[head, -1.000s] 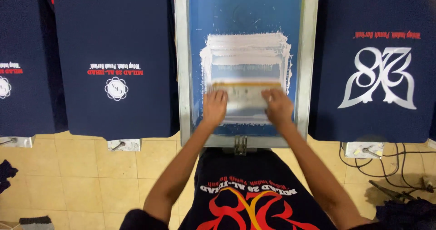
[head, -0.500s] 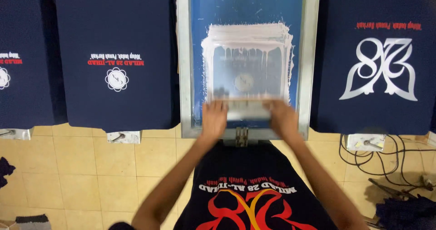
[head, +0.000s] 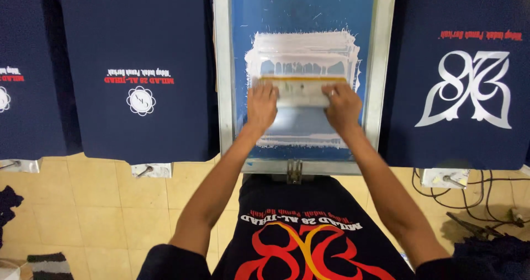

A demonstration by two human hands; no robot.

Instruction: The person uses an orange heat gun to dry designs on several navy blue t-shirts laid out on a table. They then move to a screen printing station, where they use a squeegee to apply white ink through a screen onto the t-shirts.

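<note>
Fingers point(head: 264, 95) atop squeegee point(head: 301, 91), mid-screen point(head: 301, 15).

Three dark navy printed T-shirts point(head: 138, 64) are hanging on flat pallets, plus one the person is wearing. One blue-mesh, metal-framed printing screen point(head: 221, 64) and one wooden-handled squeegee point(head: 301, 89) are showing. Two bare hands point(head: 261, 106) are showing.

Bare forearms; dark short sleeves; dark shirt, red-yellow print, white lettering.
</note>
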